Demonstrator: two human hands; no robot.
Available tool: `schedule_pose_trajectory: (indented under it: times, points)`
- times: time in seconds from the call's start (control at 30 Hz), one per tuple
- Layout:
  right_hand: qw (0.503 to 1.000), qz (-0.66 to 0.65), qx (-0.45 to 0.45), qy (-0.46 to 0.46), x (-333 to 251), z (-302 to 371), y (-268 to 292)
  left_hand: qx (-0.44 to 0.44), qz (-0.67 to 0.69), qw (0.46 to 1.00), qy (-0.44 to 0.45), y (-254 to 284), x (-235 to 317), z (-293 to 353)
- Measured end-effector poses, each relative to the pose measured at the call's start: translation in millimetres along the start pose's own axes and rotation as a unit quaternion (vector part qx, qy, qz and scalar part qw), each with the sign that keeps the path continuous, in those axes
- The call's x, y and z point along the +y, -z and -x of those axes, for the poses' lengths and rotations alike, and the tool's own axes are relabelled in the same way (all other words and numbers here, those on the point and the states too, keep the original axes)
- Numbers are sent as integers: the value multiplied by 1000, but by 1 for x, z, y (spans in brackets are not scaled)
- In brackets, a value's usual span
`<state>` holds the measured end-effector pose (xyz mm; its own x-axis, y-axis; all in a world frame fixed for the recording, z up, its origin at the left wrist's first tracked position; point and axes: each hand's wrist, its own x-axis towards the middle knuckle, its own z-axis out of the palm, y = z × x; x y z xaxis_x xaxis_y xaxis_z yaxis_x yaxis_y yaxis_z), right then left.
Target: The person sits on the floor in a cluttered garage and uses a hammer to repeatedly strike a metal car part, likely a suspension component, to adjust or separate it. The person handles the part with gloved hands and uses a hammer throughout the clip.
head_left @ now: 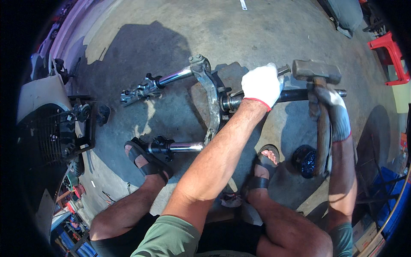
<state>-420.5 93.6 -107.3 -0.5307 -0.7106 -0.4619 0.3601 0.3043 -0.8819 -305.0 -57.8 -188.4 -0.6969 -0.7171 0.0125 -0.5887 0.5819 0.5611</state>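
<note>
My left hand (262, 85), in a white glove with a red cuff, is closed around a short metal rod with a flared end (284, 69). Its lower end is hidden behind the glove. Just below lies a motorcycle front fork (210, 96), its dark steering stem (293, 95) pointing right and its two chrome legs pointing left. A bearing ring sits at the stem's base, partly hidden by my wrist. My right hand (336, 109), gloved in white and grey, grips the wooden handle of a sledgehammer (317, 71) close under the head. The hammer head hangs right of the rod, apart from it.
My sandalled feet stand either side of the fork's near part. A dark round container (305, 160) is by my right foot. White bodywork with a black grille (40, 94) stands at left. A red plastic stool (391, 58) and blue bins (387, 192) are at right.
</note>
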Motion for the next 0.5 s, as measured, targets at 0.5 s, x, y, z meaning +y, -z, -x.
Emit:
schedule_pose_trajectory:
  times: [0.5]
  points:
    - [965, -195, 172, 31, 92, 120, -11, -137, -50, 952, -269, -9, 0, 79]
